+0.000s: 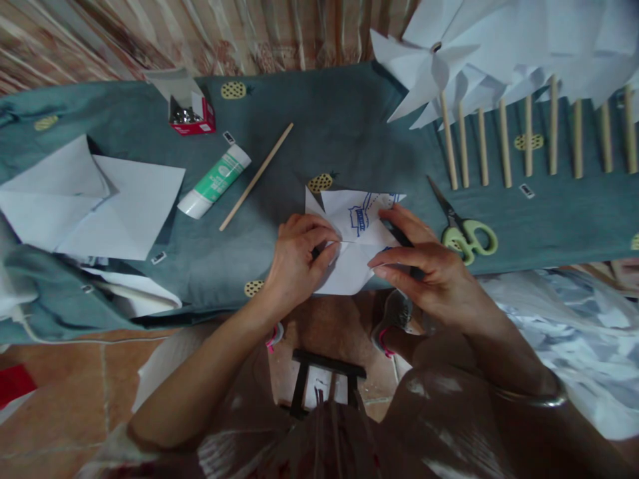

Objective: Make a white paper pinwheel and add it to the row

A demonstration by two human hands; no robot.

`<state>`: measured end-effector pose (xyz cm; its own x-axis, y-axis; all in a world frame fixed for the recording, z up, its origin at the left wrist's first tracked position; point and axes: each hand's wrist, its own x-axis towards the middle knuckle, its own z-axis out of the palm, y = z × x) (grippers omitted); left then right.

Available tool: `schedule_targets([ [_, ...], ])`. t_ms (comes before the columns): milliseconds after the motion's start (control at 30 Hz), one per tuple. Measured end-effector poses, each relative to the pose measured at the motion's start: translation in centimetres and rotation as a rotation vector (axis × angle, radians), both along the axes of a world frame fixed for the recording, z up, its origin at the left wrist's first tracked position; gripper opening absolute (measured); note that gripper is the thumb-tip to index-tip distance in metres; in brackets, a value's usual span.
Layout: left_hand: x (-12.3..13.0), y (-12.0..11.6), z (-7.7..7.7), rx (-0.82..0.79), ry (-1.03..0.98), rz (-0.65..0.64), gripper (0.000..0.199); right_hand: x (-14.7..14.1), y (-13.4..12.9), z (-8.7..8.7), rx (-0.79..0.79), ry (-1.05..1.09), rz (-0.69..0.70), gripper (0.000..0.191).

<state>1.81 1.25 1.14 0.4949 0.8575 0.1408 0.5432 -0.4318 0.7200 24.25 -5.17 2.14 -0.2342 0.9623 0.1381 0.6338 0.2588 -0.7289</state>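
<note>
A white paper (344, 273) with cut corners and blue printing lies at the table's front edge between my hands. My left hand (299, 263) pinches the paper near its middle, thumb against fingers. With thumb and fingers, my right hand (429, 266) grips the paper's right corner, which bends up. To the left lie a thin wooden stick (257, 176) and a glue stick (214, 181) with a green label. Green-handled scissors (466, 233) rest to the right of my right hand, blades pointing away.
Several paper pinwheels (434, 60) on wooden sticks lie at the back right. A small red box (192, 120) of metal pieces stands open at the back left. White paper sheets (134, 199) lie at the left. A bag of white paper (569, 332) is below right.
</note>
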Motion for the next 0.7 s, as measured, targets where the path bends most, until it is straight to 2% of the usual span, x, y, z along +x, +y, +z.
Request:
schedule_targets([
  [267,0.2,0.0,0.0,0.015,0.002,0.006,0.012,-0.5,-0.1,-0.2,0.040,-0.035,-0.027,0.010],
  [467,0.3,-0.1,-0.2,0.027,0.017,0.020,0.012,-2.0,-0.3,-0.8,0.138,-0.044,-0.143,0.010],
  [700,0.3,-0.1,-0.1,0.023,0.014,0.013,0.012,-3.3,-0.7,-0.7,0.225,-0.101,-0.209,0.009],
])
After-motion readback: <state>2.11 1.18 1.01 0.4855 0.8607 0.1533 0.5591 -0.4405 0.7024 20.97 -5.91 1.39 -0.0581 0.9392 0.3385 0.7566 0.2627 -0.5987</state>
